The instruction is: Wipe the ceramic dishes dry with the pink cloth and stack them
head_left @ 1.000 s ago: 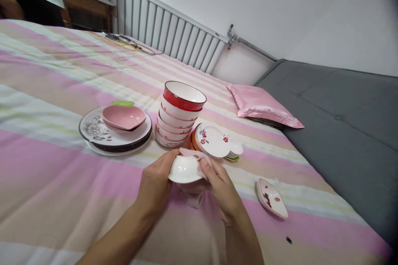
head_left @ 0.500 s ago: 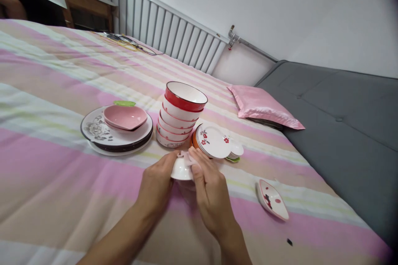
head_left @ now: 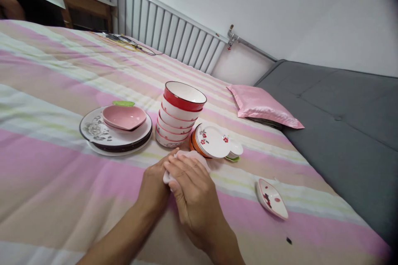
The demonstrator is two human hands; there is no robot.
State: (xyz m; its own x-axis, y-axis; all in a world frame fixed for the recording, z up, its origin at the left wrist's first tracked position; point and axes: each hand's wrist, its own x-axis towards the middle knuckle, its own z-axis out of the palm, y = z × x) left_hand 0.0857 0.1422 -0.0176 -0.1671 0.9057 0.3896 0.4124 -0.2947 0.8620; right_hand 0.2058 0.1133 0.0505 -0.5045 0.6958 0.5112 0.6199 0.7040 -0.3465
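My left hand [head_left: 154,184] grips a small white bowl, now almost wholly hidden, over the striped bedspread. My right hand [head_left: 191,192] lies across the bowl and presses a pale pink cloth [head_left: 195,156] onto it; only the cloth's edge shows beyond my fingers. Just behind my hands stands a stack of red-and-white bowls [head_left: 179,114]. To its right, small flowered saucers [head_left: 214,141] lean on an orange dish.
A stack of plates [head_left: 93,130] with a pink leaf-shaped dish [head_left: 123,116] sits to the left. A small boat-shaped dish [head_left: 272,198] lies to the right. A pink pillow [head_left: 261,105] and grey mattress [head_left: 342,124] lie beyond; a radiator [head_left: 168,35] lines the wall.
My right hand has swept with the cloth from the bowl's right side over its top toward the left, covering the bowl. My left hand has held its place.
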